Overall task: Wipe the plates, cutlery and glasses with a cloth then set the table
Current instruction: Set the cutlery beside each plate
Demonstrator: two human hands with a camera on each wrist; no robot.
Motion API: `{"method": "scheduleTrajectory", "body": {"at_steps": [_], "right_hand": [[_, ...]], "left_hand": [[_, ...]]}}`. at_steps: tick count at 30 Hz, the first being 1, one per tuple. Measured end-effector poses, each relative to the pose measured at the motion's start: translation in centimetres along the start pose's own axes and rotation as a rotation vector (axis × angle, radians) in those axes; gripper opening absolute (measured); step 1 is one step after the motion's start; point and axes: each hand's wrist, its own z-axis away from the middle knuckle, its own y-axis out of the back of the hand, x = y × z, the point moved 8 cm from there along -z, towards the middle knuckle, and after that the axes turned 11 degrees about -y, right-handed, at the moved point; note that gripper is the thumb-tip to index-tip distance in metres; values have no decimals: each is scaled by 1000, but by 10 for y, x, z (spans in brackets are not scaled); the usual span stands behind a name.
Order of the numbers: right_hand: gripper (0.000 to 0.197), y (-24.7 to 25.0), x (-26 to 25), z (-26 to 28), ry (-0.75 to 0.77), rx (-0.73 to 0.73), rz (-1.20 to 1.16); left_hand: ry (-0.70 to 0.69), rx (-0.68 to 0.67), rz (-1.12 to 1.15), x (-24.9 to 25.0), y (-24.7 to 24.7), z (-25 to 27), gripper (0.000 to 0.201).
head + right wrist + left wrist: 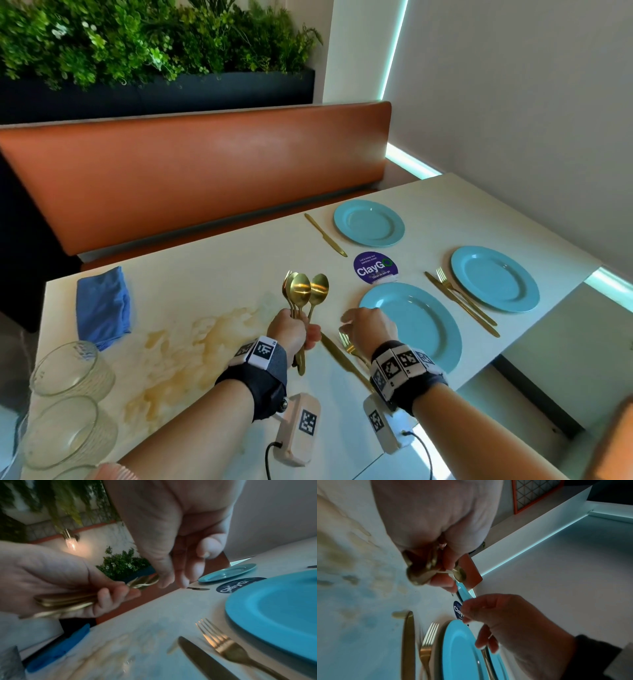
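My left hand grips a bunch of several gold spoons by their handles, bowls up, above the table. In the right wrist view the spoons lie across its curled fingers. My right hand hovers empty, fingers relaxed, over the gold fork and knife that lie left of the near blue plate. A second blue plate has a knife and fork at its left. The far plate has only a knife. The blue cloth lies folded at the table's far left.
Two clear glasses stand at the near left corner. A round purple sticker sits between the plates. An orange bench back runs along the far side, a white wall on the right. The tabletop has a tan marbled patch.
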Motion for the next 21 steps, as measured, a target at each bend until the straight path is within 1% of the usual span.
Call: {"method": "scheduleTrajectory", "body": {"at_steps": [2, 4, 7, 9, 11, 13, 15, 17, 18, 19, 21], "right_hand": [[25, 3, -10, -2, 35, -68, -114], [28, 7, -16, -5, 61, -145, -193], [25, 18, -6, -10, -2, -208, -432], [17, 21, 5, -15, -40, -244, -511], [16, 23, 18, -23, -80, -287, -608], [21, 25, 32, -34, -120, -327, -709], [20, 30, 47, -46, -141, -355, -764], [22, 38, 66, -62, -163, -348, -789], [23, 46, 79, -73, -171, -322, -763], [24, 54, 92, -83, -173, -282, -693], [26, 70, 122, -107, -157, -203, -466]], "left_hand": [[-4, -21, 12, 9, -5, 0, 14], [-28, -86, 13, 20, -17, 0, 14], [-92, -210, -26, 34, -41, 1, 17], [-101, -266, -19, 38, -56, 2, 12], [-100, -313, -4, 42, -72, 3, 6], [-99, -336, -11, 46, -88, 2, 5], [-122, -314, -79, 48, -103, -6, 5], [-118, -254, -118, 50, -115, -16, 8], [-107, -224, -114, 51, -120, -22, 10], [-100, -197, -108, 52, -126, -30, 11], [-98, -165, -101, 57, -138, -44, 9]]}}
